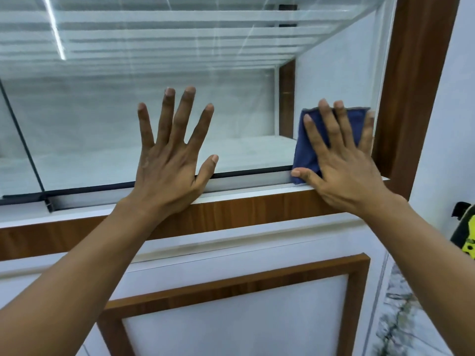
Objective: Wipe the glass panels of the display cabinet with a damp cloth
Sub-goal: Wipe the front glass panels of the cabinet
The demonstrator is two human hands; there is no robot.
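The display cabinet's glass panel [244, 104] fills the upper view, with white shelves behind it. My left hand [171, 160] lies flat on the glass with fingers spread and straight, its palm at the lower rail. My right hand [339, 163] presses a folded blue cloth [307, 150] flat against the glass at the panel's lower right corner, fingers straight over it. The cloth's bottom edge reaches the white rail.
A brown wood frame [411, 93] borders the glass on the right, and a wood strip [231, 214] runs below it. A black seam [23, 140] divides the panels at left. White lower doors with wood trim [231, 286] sit beneath. A yellow-black object [466, 237] hangs at far right.
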